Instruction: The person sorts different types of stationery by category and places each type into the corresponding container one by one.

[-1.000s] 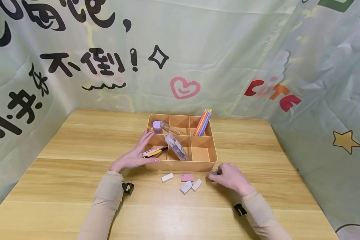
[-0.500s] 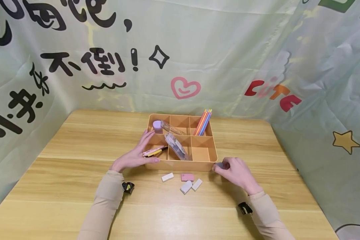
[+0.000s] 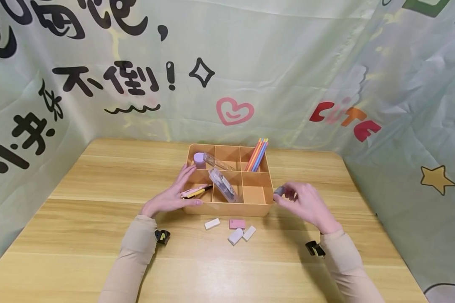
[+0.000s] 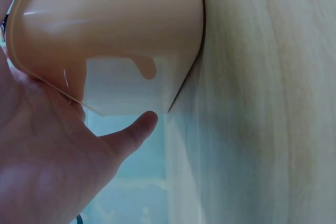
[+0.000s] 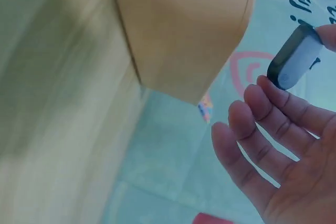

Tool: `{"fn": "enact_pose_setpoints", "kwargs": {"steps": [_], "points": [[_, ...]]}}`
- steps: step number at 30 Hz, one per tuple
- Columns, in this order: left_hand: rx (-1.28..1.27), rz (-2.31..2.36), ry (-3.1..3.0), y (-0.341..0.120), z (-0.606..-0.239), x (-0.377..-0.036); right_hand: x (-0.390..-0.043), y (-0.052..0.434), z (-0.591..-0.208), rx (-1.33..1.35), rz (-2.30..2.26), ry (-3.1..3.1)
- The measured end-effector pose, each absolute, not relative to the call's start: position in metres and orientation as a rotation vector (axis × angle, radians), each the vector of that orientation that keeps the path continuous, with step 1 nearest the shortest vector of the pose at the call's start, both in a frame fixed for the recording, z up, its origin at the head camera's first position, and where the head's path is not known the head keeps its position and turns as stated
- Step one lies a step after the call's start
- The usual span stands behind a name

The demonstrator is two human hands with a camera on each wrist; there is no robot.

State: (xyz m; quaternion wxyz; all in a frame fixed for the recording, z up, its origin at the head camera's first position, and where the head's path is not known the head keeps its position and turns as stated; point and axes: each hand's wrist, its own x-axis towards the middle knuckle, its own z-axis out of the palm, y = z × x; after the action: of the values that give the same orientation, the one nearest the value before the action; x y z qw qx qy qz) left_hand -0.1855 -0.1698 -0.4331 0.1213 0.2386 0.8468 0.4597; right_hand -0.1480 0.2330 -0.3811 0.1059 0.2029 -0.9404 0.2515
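An orange six-compartment tray (image 3: 227,209) sits mid-table. My left hand (image 3: 174,193) rests open against its left wall, thumb along the front; the left wrist view shows the tray wall (image 4: 105,19) beside the thumb (image 4: 134,129). Just off the tray's right rim, my right hand (image 3: 290,197) pinches a small grey eraser (image 3: 279,191). The right wrist view shows that eraser (image 5: 294,59) at the fingertips, near the tray corner (image 5: 184,30). On the table before the tray lie a pink eraser (image 3: 236,224) and white erasers (image 3: 212,224) (image 3: 235,236) (image 3: 249,232).
The tray holds coloured pens (image 3: 256,155), a purple-capped item (image 3: 199,158), a clear correction tape (image 3: 223,185) and a pink-yellow pen (image 3: 195,192); its front right compartment (image 3: 253,195) shows bare floor. A printed cloth backdrop (image 3: 250,63) surrounds the wooden table (image 3: 79,235).
My right hand picked the grey eraser up from the table in front of the tray and carried it up and back to the tray's right rim. The left hand stayed put.
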Motion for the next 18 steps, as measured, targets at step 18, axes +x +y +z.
{"fn": "enact_pose_setpoints", "kwargs": {"steps": [18], "points": [[0.695,1.356,2.466,-0.170,-0.434,-0.186,-0.180,0.196,-0.367,0.752,0.274,-2.905]]}}
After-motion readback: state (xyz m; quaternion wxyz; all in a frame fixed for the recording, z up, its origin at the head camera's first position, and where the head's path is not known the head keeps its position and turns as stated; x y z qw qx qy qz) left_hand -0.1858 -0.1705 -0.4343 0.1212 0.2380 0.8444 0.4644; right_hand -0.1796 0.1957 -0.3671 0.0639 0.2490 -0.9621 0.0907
